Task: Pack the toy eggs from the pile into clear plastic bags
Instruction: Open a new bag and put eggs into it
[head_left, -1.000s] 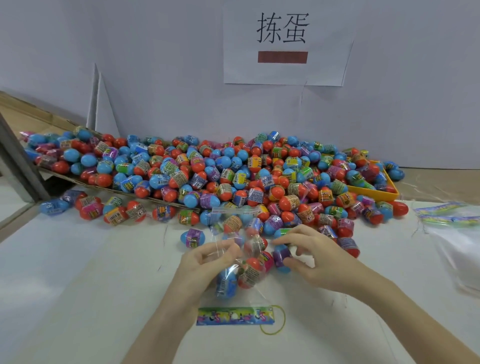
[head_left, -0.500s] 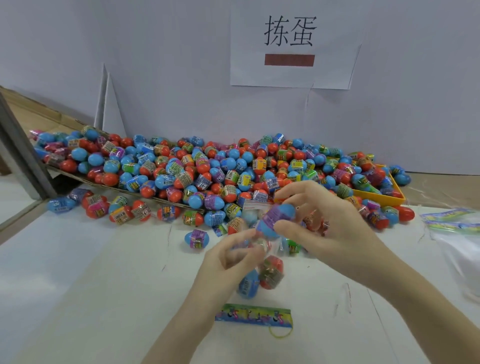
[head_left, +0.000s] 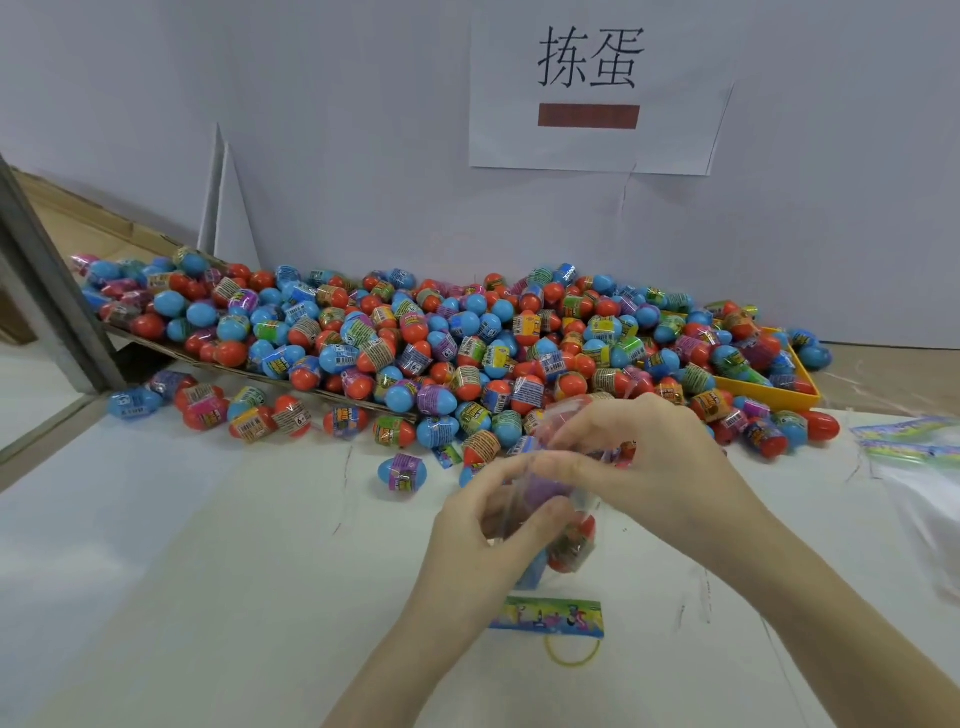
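A big pile of toy eggs (head_left: 467, 343), red and blue with printed wrappers, spreads along the back wall. In front of it my left hand (head_left: 483, 530) grips a clear plastic bag (head_left: 569, 540) that hangs down with a few eggs inside. My right hand (head_left: 639, 462) is at the bag's mouth, fingers curled and pinching the plastic there. A purple-wrapped egg (head_left: 543, 488) shows through the bag just below those fingers. One loose blue egg (head_left: 402, 472) lies on the table left of my hands.
A colourful card strip (head_left: 548, 617) and a yellow rubber band (head_left: 571, 652) lie on the white table (head_left: 208, 571) under the bag. A yellow tray (head_left: 774, 395) holds eggs at the right. More clear bags with printed headers (head_left: 914, 467) lie at the far right.
My right hand picked a purple-wrapped blue egg from the pile's edge, lifted it, and brought it down into the bag's mouth. My left hand kept hold of the bag.
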